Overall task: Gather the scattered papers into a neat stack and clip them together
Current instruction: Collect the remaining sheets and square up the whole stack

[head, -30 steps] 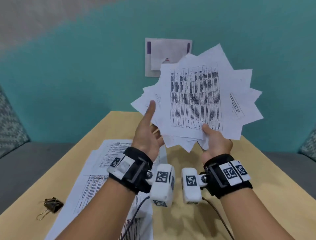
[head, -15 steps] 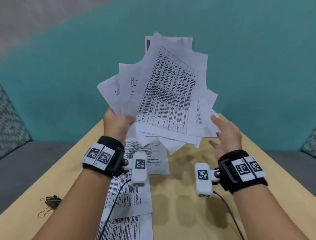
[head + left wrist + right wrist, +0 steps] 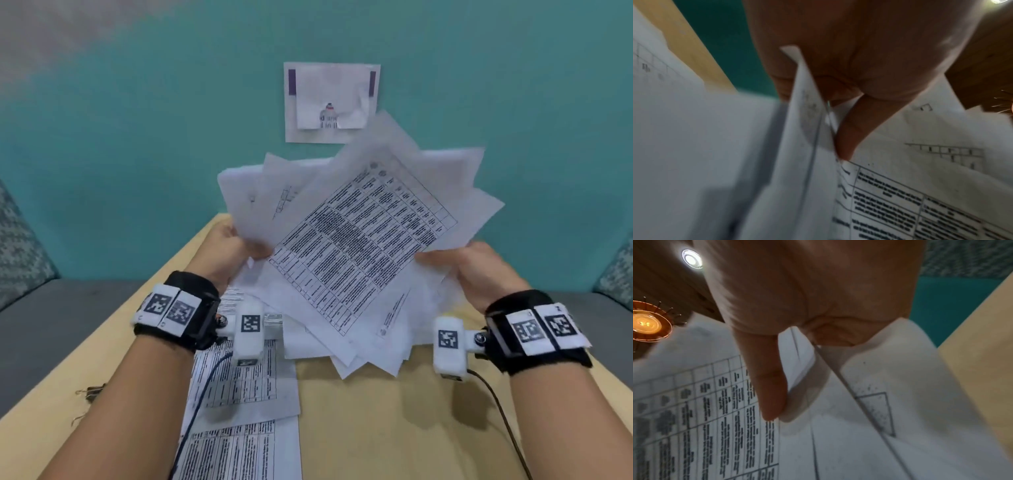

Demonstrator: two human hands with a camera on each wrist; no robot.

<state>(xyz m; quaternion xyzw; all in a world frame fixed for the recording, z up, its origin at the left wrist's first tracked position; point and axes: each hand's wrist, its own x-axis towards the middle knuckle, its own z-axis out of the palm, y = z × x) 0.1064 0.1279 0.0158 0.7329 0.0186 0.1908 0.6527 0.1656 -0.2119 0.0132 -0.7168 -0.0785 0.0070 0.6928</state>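
A fanned, uneven bundle of printed papers [image 3: 359, 246] is held up above the wooden table [image 3: 394, 428], tilted clockwise. My left hand [image 3: 236, 246] grips its left edge, thumb on the front of the sheets [image 3: 890, 186]. My right hand [image 3: 459, 263] grips the right edge, thumb pressed on the top sheet [image 3: 694, 402]. More printed sheets [image 3: 246, 394] lie flat on the table under my left wrist. A black binder clip [image 3: 92, 392] lies near the table's left edge, partly hidden by my left forearm.
A paper notice [image 3: 330, 102] is taped to the teal wall behind. Grey benches [image 3: 51, 318] flank the table on both sides. Cables [image 3: 496, 401] trail from the wrist cameras over the tabletop.
The bundle has swung from leaning left to tilting right and come lower. My right hand, open and off the papers half a second ago, now grips the right edge.
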